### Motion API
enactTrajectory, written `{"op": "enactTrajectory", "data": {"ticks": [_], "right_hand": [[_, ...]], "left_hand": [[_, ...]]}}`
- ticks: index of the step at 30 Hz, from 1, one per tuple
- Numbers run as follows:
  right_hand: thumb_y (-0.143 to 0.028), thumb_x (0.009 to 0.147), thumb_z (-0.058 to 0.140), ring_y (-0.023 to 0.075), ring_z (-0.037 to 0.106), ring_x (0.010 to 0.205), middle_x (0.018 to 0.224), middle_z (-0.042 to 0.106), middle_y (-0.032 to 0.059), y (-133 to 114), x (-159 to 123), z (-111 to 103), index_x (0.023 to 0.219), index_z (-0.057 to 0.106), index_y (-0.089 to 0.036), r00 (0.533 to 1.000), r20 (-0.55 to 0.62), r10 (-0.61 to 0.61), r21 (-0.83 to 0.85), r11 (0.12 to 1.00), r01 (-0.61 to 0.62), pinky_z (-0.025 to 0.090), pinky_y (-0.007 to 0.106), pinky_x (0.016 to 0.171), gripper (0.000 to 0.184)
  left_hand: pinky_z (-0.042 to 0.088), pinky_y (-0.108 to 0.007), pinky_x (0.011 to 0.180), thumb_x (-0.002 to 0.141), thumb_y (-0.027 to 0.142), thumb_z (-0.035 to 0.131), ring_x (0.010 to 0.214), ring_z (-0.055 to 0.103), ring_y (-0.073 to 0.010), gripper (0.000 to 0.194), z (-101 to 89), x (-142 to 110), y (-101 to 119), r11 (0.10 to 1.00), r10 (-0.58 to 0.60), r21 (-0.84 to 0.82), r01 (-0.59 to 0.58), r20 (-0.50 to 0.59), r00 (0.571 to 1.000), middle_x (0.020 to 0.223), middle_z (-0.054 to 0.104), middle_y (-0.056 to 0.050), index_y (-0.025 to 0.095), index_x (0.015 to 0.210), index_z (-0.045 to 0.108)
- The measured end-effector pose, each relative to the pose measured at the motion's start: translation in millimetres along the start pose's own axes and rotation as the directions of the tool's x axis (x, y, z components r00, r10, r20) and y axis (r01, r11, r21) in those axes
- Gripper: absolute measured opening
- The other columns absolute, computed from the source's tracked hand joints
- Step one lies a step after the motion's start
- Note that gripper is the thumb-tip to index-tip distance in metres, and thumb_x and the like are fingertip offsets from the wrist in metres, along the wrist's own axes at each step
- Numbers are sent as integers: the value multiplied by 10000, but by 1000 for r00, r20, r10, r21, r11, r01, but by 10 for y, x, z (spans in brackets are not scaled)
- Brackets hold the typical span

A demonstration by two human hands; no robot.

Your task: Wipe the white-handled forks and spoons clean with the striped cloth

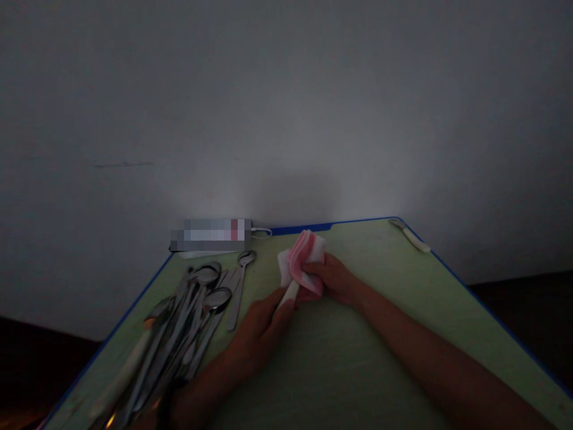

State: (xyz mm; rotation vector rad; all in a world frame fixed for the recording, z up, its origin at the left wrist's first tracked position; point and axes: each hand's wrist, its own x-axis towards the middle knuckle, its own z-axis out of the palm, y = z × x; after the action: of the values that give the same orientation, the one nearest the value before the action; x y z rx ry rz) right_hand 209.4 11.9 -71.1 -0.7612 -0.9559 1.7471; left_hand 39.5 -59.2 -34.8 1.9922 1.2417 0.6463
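My left hand (264, 319) is closed around a utensil by its pale handle (289, 294). The far end of that utensil is covered by a pink and white cloth (307, 263), so its kind is hidden. Gripping the cloth from the right side is my right hand (335, 278), its fingers pressed against the folds. To the left of my left hand lies a pile of metal spoons and other cutlery (179, 331), partly hidden by my forearm. One spoon (239, 292) rests a little apart, at the pile's right side.
A white-handled utensil (414, 239) with a metal end lies at the far right edge of the light green table (380, 257). At the back left is a blurred-out box-like object (212, 235) with a white cord (263, 231). A grey wall (295, 119) stands behind the table.
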Motion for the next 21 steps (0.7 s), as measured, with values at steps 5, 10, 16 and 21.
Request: {"op": "enactTrajectory", "data": {"ticks": [5,10,16,21], "right_hand": [[-226,564,731,135,577,668,744,660,20,-27,-10,39,814,638,-140,999,-43,-2,44,999,4,445,282,691,280],[-306,597,731,119,566,634,710,651,6,-23,-9,70,781,632,-150,999,-30,-25,57,998,27,437,263,663,261],[-491,641,663,163,593,718,718,649,28,-46,-5,133,812,621,-156,996,-92,-22,117,993,33,449,293,700,379],[-545,665,621,174,602,748,741,647,31,-115,5,177,794,598,-174,984,-158,77,287,958,-28,468,299,680,393]], "left_hand": [[359,-205,515,918,357,313,592,513,-131,305,2,8,15,1000,16,18,-16,-3,1000,709,589,1,165,922,551],[384,-223,566,910,357,327,631,544,-144,294,-16,9,32,996,36,82,-39,46,998,733,599,-3,165,952,546],[381,-228,537,906,383,318,589,541,-146,332,-34,15,74,994,15,106,-25,96,995,680,581,2,149,936,551],[396,-229,570,915,380,308,628,555,-148,347,-18,11,76,999,11,39,-13,38,999,737,612,-2,168,1008,567]]}}
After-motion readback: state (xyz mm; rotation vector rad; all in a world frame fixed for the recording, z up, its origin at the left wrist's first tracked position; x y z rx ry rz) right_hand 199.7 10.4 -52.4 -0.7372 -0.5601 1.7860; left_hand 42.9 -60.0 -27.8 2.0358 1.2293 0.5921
